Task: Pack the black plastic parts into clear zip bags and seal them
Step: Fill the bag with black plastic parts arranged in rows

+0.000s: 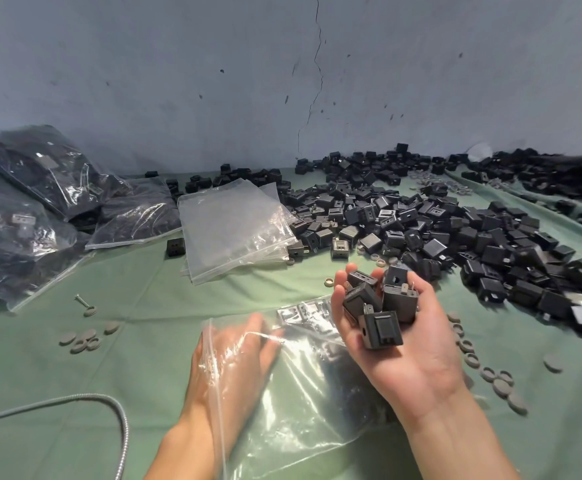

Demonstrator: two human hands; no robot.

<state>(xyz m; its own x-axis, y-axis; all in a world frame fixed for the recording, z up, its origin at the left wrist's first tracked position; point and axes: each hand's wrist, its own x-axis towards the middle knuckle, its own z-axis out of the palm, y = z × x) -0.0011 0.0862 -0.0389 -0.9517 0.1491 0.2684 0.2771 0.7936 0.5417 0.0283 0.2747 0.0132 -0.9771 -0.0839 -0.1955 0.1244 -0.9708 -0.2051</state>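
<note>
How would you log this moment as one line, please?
step: filling bag | left hand: inside clear zip bag, fingers straight | right hand: cupping black parts over bag | seal: not done

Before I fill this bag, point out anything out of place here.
A small metal screw lies on the green cloth at left, away from the heap of black plastic parts; nothing else like it shows.

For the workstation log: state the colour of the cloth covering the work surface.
The cloth is plain pale green, shown best in the head view.
</note>
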